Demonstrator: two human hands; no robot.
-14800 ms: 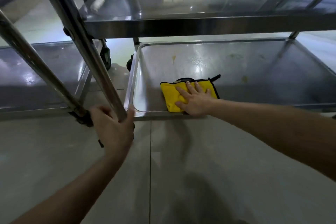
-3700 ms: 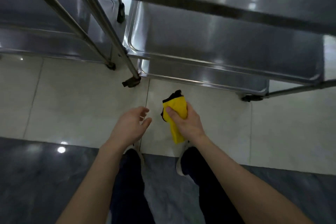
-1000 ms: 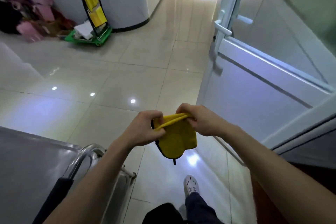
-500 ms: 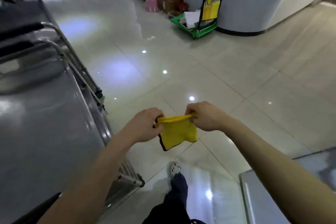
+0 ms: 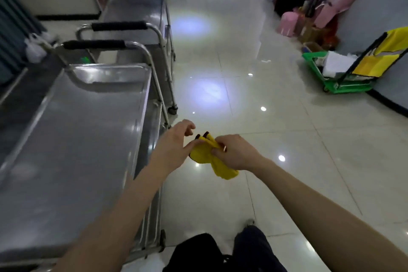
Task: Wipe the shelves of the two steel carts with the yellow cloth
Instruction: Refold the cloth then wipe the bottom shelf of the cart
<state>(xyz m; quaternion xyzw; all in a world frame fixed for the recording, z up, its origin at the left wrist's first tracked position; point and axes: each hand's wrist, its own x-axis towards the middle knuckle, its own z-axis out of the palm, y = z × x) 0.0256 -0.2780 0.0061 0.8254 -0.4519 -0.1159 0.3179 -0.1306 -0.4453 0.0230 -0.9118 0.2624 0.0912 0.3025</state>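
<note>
The yellow cloth (image 5: 212, 159) with its black edging hangs bunched in the air over the tiled floor, in front of me. My right hand (image 5: 236, 153) grips its upper part with curled fingers. My left hand (image 5: 176, 144) touches the cloth's left edge with its thumb side, the fingers loosely spread. The near steel cart (image 5: 72, 130) stands at my left, its top shelf bare and shiny. The second steel cart (image 5: 132, 10) stands behind it, handle to handle.
A green trolley (image 5: 337, 77) with a yellow bag stands at the right wall. Pink bags and a pink bin (image 5: 289, 23) are piled at the far right. Open tiled floor lies ahead and to the right. My dark trousers show at the bottom.
The view has swung left, bringing both carts into sight. The cloth, stretched between both hands before, is now bunched in my right hand, and my left hand has loosened its hold.
</note>
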